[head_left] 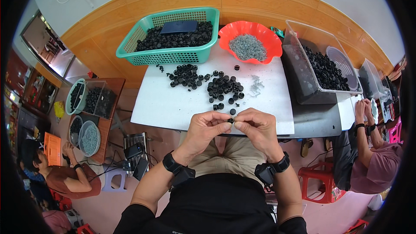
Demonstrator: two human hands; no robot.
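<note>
Step in hand: you appear to be fitting or adjusting a small black part [231, 121] between your fingertips; its exact shape is mostly hidden.
Left hand [207, 130]: thumb and forefinger pinch the small black part from the left.
Right hand [259, 127]: thumb and forefinger close on it from the right, tips nearly meeting the left ones.
Handling, advised: steady the part with one pinch and work it with the other; square it up first, then press straight, since a tilted push could make it slip.
Drop risk, judged: your hands are at the near edge of the white board [151, 102]; working a little farther in would let a slipped part land there.
Part's place: centre of the frame, directly between your two hands, at the fingertips.
Single black cap [233, 112]: just above your fingertips in the frame, apart from the pile; mind your knuckles.
Right-hand cap pile [223, 87]: frame centre, above your hands.
Left-hand cap pile [185, 73]: farther up and left.
Small grey pieces [256, 86]: loose on the board, above your right hand; more fill the red scalloped bowl [226, 39], upper centre.
Green basket [173, 57]: upper left of centre, heaped with black parts.
</note>
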